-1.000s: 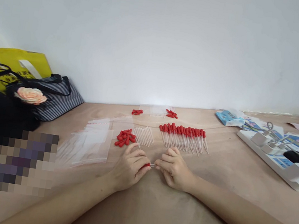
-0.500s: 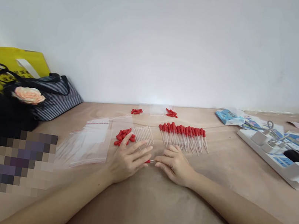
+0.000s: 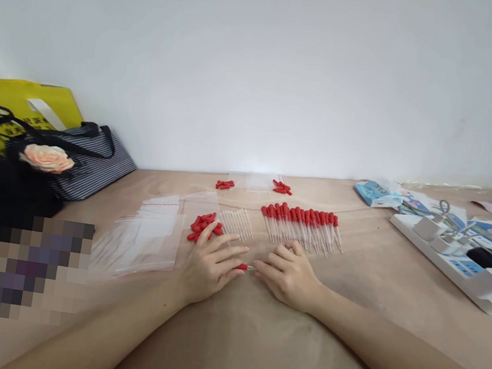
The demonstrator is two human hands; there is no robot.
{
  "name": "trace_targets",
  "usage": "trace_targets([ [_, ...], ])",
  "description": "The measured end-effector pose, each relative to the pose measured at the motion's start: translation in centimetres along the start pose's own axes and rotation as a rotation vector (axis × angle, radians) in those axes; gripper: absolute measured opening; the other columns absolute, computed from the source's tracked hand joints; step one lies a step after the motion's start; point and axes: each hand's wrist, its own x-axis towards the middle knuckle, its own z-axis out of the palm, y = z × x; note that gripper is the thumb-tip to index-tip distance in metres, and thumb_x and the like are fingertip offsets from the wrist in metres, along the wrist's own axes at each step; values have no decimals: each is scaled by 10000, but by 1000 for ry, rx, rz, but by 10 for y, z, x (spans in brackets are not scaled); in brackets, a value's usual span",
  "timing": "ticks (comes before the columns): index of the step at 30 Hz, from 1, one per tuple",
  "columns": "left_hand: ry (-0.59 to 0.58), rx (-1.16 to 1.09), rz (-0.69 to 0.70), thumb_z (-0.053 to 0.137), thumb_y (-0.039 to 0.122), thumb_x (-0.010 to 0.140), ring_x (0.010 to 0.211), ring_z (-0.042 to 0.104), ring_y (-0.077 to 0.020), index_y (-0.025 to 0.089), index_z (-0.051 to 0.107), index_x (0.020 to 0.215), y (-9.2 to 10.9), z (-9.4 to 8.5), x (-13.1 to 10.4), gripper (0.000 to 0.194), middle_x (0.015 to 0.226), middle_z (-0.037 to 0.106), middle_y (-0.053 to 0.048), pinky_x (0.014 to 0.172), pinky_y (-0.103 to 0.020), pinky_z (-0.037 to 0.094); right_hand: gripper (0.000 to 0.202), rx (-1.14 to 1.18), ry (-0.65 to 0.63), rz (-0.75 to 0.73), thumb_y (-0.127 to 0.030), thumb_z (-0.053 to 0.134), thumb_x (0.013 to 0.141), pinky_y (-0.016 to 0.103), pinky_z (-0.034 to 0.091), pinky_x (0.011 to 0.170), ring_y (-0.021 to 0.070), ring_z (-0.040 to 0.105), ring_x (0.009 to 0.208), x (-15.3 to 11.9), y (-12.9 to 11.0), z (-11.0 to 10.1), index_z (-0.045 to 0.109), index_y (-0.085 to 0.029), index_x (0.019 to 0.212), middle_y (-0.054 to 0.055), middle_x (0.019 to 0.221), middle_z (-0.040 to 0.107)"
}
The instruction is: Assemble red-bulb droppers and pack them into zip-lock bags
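Observation:
Between the fingers of my left hand is a red rubber dropper bulb, its end poking out to the right. My right hand pinches a clear glass dropper tube whose end meets that bulb; most of the tube is hidden by the fingers. Beyond my left hand lie a heap of loose red bulbs and a row of bare tubes. Past my right hand, several droppers with red bulbs fitted lie side by side, bulbs toward the wall.
Clear zip bags lie at left, near a striped bag and a yellow bag. More red bulbs lie near the wall. At right are a white power strip with plugs and a blue packet.
My right hand has shifted slightly to the right and its fingers have changed position. More of the red bulb now shows at my left fingertips.

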Motion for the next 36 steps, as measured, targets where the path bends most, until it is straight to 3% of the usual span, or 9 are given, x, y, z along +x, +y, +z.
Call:
trace_targets([
  [3,-43,37,-112,531,321,807,1043,521,-227,221,572,1037,-3,2,-3,254,1091,622,-31,1017,-500,205,196,-47,-59,90,-198,442,832,304,241,644,152,459,678,0,3,1,633,-169,802,32,649,603],
  [6,-91,64,-271,534,391,776,1075,479,-256,168,455,1188,-8,4,-6,475,1138,570,-100,979,-473,270,177,-43,-130,399,-229,457,811,301,243,655,163,507,708,8,18,-1,626,-178,807,37,698,635],
  [10,-143,31,-355,513,337,776,1075,460,-249,200,464,1152,-11,7,-9,403,1122,553,-81,957,-446,296,219,-40,-215,831,-249,446,795,295,274,695,183,570,780,32,46,2,594,-195,947,37,787,664],
  [15,-117,60,-444,532,325,753,1046,471,-248,213,499,1069,-14,7,-11,337,1075,566,-69,928,-436,299,267,-123,-335,1050,-235,413,800,316,289,719,225,586,847,55,60,21,547,-169,1021,84,844,663],
  [24,-174,111,-742,664,512,582,937,489,-282,192,487,1029,-16,2,-8,577,966,577,-64,828,-440,328,254,-195,-380,1043,-280,401,797,342,275,732,236,592,807,57,57,33,540,-143,960,111,830,653],
  [32,-116,181,-663,538,407,754,890,495,-275,228,575,895,-25,2,-11,231,929,602,-63,780,-453,325,230,-184,-279,879,-256,394,800,344,255,749,215,574,817,57,47,29,572,-148,897,97,853,648],
  [36,-87,276,-574,479,309,806,905,503,-274,237,605,940,-39,5,-7,198,978,612,-74,796,-467,316,209,-30,-366,803,-255,415,784,325,269,747,192,570,856,67,32,29,609,-184,818,62,873,653],
])
